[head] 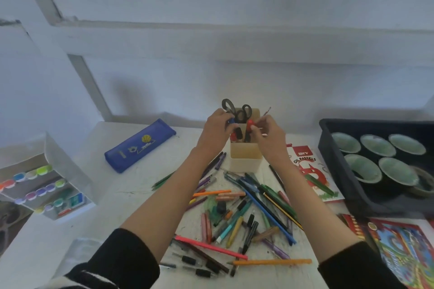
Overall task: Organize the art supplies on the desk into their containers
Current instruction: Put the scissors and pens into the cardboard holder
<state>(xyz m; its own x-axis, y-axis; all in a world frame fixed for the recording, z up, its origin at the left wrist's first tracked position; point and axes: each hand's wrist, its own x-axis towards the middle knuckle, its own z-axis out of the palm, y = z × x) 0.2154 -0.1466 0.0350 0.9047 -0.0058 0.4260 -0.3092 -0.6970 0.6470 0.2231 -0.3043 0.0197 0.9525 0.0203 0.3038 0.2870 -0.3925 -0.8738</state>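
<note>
Loading the holder (245, 157) at the desk's far side, the left hand (215, 132) gripped a blue-capped pen (231, 121) and the right hand (267, 135) pinched a red-capped pen (250, 122) over its mouth; both probably needed lowering in beside the scissors (240, 117).

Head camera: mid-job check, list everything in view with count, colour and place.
holder: one, cream, back centre of the desk
scissors: black handles, standing in the holder; count unclear
pencil case: one, blue, left of the holder
pens and pencils: many, mixed colours, heaped in front of the holder
pastel box: one, white and red, right of the holder
tray: one, dark, right edge
bowls: at least five, pale green inside, in the tray
clear box: one, left edge, holding paint pots in mixed colours
picture pack: one, multicoloured, near right corner
left-hand grip: holds a blue-capped marker over the holder
right-hand grip: pinches a red-capped marker over the holder
</note>
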